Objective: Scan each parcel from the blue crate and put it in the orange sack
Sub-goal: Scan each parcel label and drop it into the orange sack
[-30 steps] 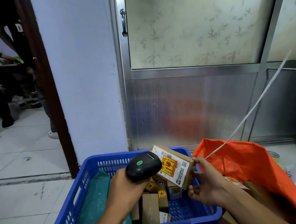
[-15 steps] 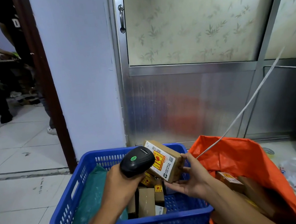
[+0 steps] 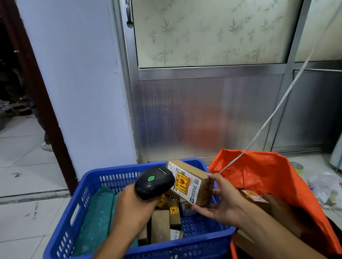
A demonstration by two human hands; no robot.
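Note:
The blue crate [image 3: 74, 219] stands on the floor in front of me with several small cardboard parcels and a green mailer bag [image 3: 99, 219] inside. My left hand [image 3: 132, 211] grips a black barcode scanner [image 3: 153, 181], its head aimed at the label of a small cardboard parcel [image 3: 192, 183]. My right hand [image 3: 222, 202] holds that parcel tilted above the crate's right side, label facing the scanner. The orange sack [image 3: 265, 174] stands open just right of the crate, with brown parcels [image 3: 255, 197] inside it.
A white cable [image 3: 279, 105] runs from the upper right down to the sack's mouth. A metal door and a white wall stand close behind the crate. A crumpled plastic bag [image 3: 328, 190] lies on the tiles at right. People stand beyond the doorway at far left.
The parcel has tilted slightly and stayed by the scanner over the crate. Both hands hold their grips; the view has shifted a little downward.

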